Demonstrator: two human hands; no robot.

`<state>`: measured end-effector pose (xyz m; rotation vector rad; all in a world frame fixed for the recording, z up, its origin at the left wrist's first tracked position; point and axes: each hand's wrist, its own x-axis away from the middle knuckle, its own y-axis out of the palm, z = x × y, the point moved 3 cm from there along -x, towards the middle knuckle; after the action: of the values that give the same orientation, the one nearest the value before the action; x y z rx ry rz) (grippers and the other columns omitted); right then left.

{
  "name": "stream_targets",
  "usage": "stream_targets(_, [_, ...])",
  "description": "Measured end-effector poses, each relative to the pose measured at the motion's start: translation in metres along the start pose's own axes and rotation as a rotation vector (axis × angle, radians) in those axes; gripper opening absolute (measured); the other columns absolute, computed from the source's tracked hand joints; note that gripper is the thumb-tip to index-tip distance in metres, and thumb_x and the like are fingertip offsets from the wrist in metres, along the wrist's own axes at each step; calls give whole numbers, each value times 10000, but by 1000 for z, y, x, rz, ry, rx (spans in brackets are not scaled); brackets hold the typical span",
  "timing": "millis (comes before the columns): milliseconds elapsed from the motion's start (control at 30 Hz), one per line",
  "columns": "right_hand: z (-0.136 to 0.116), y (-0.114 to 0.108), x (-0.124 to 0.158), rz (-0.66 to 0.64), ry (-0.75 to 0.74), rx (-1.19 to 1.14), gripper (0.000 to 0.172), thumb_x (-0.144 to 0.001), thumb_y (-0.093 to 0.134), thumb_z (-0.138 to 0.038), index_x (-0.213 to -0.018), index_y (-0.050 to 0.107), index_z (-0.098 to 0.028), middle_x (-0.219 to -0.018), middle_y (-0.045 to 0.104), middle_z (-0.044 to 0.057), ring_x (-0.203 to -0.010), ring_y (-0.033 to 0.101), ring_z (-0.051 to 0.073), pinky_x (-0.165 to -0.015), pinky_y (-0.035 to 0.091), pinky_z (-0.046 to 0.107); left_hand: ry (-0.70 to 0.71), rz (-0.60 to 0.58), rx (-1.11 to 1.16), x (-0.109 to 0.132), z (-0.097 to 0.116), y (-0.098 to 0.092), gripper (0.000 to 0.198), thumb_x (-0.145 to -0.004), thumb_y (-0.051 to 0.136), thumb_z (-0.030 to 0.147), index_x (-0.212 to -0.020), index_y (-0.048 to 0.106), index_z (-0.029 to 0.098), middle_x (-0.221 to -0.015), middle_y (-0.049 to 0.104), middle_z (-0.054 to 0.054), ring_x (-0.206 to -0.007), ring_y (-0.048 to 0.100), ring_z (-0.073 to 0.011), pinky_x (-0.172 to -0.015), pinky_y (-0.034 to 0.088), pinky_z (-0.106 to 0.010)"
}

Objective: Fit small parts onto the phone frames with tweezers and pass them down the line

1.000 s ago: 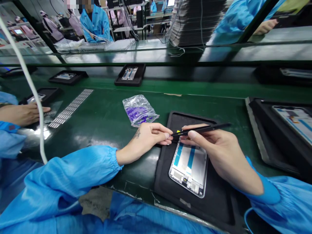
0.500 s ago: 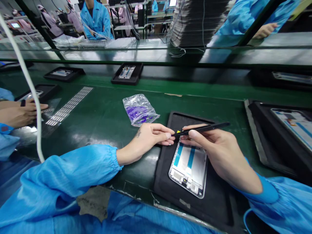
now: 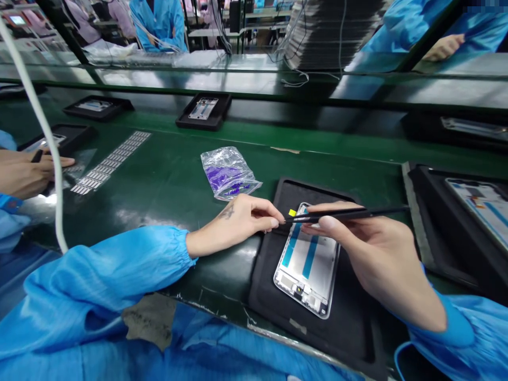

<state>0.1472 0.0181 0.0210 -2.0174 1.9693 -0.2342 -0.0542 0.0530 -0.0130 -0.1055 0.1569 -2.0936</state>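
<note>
Black tweezers (image 3: 349, 214) lie nearly level in my right hand (image 3: 373, 251), closed around them with the tips pointing left. At those tips, my left hand (image 3: 240, 218) has thumb and forefinger pinched together; whatever they hold is too small to make out. Below the tweezers, a silver phone frame (image 3: 302, 283) with two blue strips rests in a black foam tray (image 3: 270, 301). My right fingers hide part of the frame's upper end. A small yellow tab (image 3: 292, 212) shows just beyond the tweezer tips.
A clear bag with purple contents (image 3: 230, 174) lies beyond my left hand. To the left are a label strip (image 3: 113, 161), a white cable (image 3: 51, 143) and a co-worker's hand (image 3: 27, 172). Another tray (image 3: 428, 227) with a phone frame stands right. More trays line the back.
My right hand has shifted right with the tweezers, whose narrow tips now show between my hands. My left hand remains pinched at their tips. The view has tilted slightly down.
</note>
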Motion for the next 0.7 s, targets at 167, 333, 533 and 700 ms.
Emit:
stream_targets(167, [-14, -1, 4, -10, -149, 153, 164, -866, 695, -403, -812, 794, -285, -995, 782, 9, -903, 731, 222, -769, 610, 331, 75, -43, -156, 1, 5, -2, 157, -879, 619, 152, -975, 741, 176, -903, 749, -22, -848, 688, -153, -757, 500, -247])
stream_targets(333, [-17, -1, 6, -14, -161, 193, 157, -864, 693, -385, -847, 796, -267, -974, 789, 18, -869, 732, 220, -716, 606, 320, 22, -39, -34, 0, 5, -1, 14, -829, 678, 142, -836, 665, 141, -762, 684, -5, -708, 634, -114, -655, 477, -213])
stream_targets(533, [-16, 1, 3, -50, -152, 228, 187, -844, 708, -393, -832, 795, -227, -967, 789, 48, -856, 730, 221, -706, 602, 308, 73, -65, -122, 2, 6, -1, 77, -875, 659, 169, -886, 734, 160, -840, 745, -10, -793, 686, -144, -713, 487, -231])
stream_targets(700, [-17, 2, 1, -96, -183, 257, 187, -854, 696, -376, -780, 794, -235, -954, 794, 36, -850, 727, 217, -716, 590, 295, 123, -49, -236, 6, 15, 0, 113, -891, 624, 141, -915, 732, 163, -855, 747, -1, -793, 694, -141, -702, 481, -226])
